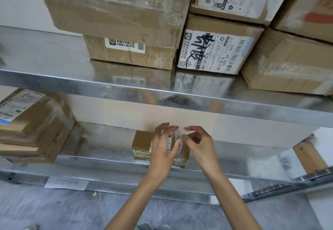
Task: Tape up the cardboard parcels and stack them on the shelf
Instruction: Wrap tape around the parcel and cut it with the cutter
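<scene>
Head view: the small brown cardboard parcel (142, 144), partly taped, sits on the lower steel shelf (108, 148). In front of it, the left hand (162, 150) holds a clear tape roll (174, 134), its grip curled round the ring to steady it. At the roll's right edge the right hand (200, 140) pinches with its grip, probably to lift the loose tape end. Larger taped cartons (115, 12) stand stacked well above the parcel.

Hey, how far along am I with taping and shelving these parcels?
Done: taped boxes sit stacked on the upper shelf. In hand: your left hand holds the tape roll while your right hand pinches its loose end. Left: the small parcel on the lower shelf, partly taped, probably needs finishing.
</scene>
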The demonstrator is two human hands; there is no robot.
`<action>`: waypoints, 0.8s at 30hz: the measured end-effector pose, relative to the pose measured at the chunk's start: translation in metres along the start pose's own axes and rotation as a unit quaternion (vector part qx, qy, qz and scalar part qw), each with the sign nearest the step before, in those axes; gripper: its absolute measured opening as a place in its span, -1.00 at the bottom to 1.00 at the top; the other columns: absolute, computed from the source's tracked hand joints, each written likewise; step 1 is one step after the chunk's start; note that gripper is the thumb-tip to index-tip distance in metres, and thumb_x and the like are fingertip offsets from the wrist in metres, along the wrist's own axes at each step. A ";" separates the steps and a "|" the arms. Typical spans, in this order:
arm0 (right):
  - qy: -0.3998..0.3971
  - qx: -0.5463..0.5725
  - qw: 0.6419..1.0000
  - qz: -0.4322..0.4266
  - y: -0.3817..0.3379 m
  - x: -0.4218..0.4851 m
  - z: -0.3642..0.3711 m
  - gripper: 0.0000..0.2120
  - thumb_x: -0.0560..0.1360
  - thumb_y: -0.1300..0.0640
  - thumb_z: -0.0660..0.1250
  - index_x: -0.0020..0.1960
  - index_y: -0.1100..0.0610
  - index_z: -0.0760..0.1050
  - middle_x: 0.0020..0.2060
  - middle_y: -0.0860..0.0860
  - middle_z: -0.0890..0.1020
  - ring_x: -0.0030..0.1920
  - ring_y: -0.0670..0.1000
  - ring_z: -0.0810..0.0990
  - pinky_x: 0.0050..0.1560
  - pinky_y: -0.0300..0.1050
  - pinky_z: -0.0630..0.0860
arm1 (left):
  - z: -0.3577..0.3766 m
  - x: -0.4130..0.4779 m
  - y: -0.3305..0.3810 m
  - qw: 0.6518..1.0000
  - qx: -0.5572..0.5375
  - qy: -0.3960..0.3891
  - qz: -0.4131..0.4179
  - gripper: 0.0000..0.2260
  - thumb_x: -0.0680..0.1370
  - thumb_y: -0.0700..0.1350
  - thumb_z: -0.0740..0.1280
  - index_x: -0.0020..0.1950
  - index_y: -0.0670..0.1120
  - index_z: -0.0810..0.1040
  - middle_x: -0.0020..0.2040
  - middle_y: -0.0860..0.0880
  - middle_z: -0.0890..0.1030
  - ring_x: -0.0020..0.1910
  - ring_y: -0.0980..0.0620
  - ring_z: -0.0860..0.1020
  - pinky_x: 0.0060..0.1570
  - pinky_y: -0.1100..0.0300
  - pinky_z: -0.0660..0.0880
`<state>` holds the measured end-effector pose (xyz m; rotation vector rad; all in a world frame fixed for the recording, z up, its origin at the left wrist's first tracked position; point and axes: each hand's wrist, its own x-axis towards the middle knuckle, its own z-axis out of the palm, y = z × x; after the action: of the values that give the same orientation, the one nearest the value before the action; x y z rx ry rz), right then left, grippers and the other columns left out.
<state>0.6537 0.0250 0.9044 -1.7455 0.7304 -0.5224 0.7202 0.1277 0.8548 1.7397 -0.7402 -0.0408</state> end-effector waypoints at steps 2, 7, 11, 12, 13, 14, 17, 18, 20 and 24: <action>-0.026 0.018 0.998 0.046 0.000 0.001 -0.001 -0.76 0.44 0.25 0.41 0.08 0.07 0.51 -0.35 0.07 0.58 -0.34 -0.05 0.50 -0.27 -0.32 0.44 | -0.001 -0.004 0.001 1.000 0.009 0.000 0.003 -0.75 0.55 0.10 0.24 0.22 0.20 0.41 0.29 0.06 0.37 0.34 0.05 0.34 0.29 0.34 0.28; -0.055 0.035 0.996 0.069 -0.005 -0.002 -0.003 -0.81 0.46 0.24 0.40 0.06 0.12 0.50 -0.35 0.10 0.55 -0.37 0.01 0.46 -0.36 -0.23 0.43 | -0.004 -0.008 0.004 1.000 -0.001 0.005 0.000 -0.74 0.56 0.12 0.22 0.24 0.17 0.42 0.29 0.11 0.35 0.35 0.06 0.34 0.28 0.38 0.25; -0.045 0.064 0.993 0.086 -0.010 -0.008 -0.005 -0.81 0.46 0.22 0.42 0.05 0.12 0.51 -0.22 0.12 0.60 -0.45 0.06 0.52 -0.43 -0.14 0.52 | -0.006 -0.010 0.006 1.000 -0.026 0.010 -0.005 -0.75 0.57 0.11 0.21 0.25 0.20 0.40 0.28 0.19 0.33 0.35 0.03 0.35 0.32 0.17 0.35; -0.056 0.081 0.991 0.091 -0.011 -0.010 -0.007 -0.82 0.47 0.22 0.41 0.06 0.12 0.53 -0.16 0.12 0.61 -0.40 0.03 0.57 -0.39 -0.11 0.56 | -0.007 -0.011 0.007 0.999 -0.031 0.009 -0.007 -0.74 0.57 0.12 0.21 0.25 0.20 0.40 0.28 0.20 0.33 0.36 0.03 0.35 0.32 0.12 0.36; -0.076 0.108 0.987 0.094 -0.012 -0.012 -0.009 -0.83 0.49 0.22 0.38 0.08 0.14 0.53 -0.12 0.12 0.62 -0.33 0.00 0.61 -0.33 -0.09 0.60 | -0.007 -0.012 0.008 0.999 -0.034 0.009 -0.008 -0.74 0.57 0.12 0.20 0.26 0.19 0.41 0.28 0.19 0.33 0.36 0.04 0.35 0.32 0.09 0.37; -0.100 0.137 0.981 0.091 -0.012 -0.015 -0.011 -0.82 0.50 0.25 0.36 0.10 0.15 0.54 -0.08 0.11 0.62 -0.26 -0.03 0.63 -0.27 -0.08 0.61 | -0.007 -0.012 0.008 0.999 -0.036 0.008 -0.009 -0.73 0.57 0.13 0.20 0.27 0.18 0.41 0.28 0.18 0.34 0.36 0.03 0.35 0.31 0.07 0.37; -0.144 0.158 0.975 0.066 -0.010 -0.022 -0.014 -0.72 0.50 0.35 0.33 0.18 0.13 0.52 -0.09 0.11 0.58 -0.19 -0.02 0.61 -0.19 -0.11 0.60 | -0.007 -0.014 0.010 0.999 -0.053 0.001 -0.013 -0.71 0.57 0.15 0.20 0.29 0.18 0.39 0.29 0.10 0.36 0.35 0.00 0.37 0.31 0.05 0.38; -0.147 0.146 0.976 0.059 -0.010 -0.024 -0.014 -0.69 0.49 0.37 0.33 0.19 0.12 0.50 -0.12 0.10 0.57 -0.20 -0.02 0.60 -0.20 -0.14 0.59 | -0.006 -0.015 0.010 0.998 -0.059 -0.005 -0.013 -0.72 0.57 0.15 0.19 0.28 0.20 0.38 0.29 0.09 0.36 0.35 0.00 0.37 0.31 0.06 0.37; -0.139 0.127 0.981 0.049 -0.009 -0.024 -0.013 -0.68 0.49 0.38 0.32 0.18 0.10 0.49 -0.20 0.09 0.58 -0.26 -0.05 0.59 -0.25 -0.19 0.55 | -0.004 -0.017 0.013 0.998 -0.064 -0.020 -0.013 -0.74 0.57 0.16 0.19 0.27 0.28 0.36 0.29 0.09 0.37 0.34 0.01 0.38 0.31 0.07 0.37; -0.093 0.128 0.987 0.036 -0.006 -0.023 -0.009 -0.77 0.50 0.33 0.33 0.12 0.13 0.47 -0.30 0.09 0.65 -0.36 -0.05 0.57 -0.32 -0.23 0.51 | -0.002 -0.020 0.014 0.997 -0.059 -0.046 -0.007 -0.76 0.59 0.14 0.19 0.25 0.31 0.33 0.28 0.09 0.38 0.35 0.01 0.37 0.30 0.12 0.35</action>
<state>0.6321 0.0363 0.9128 -1.4998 0.5658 -0.3783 0.6985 0.1378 0.8613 1.6392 -0.7776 -0.1718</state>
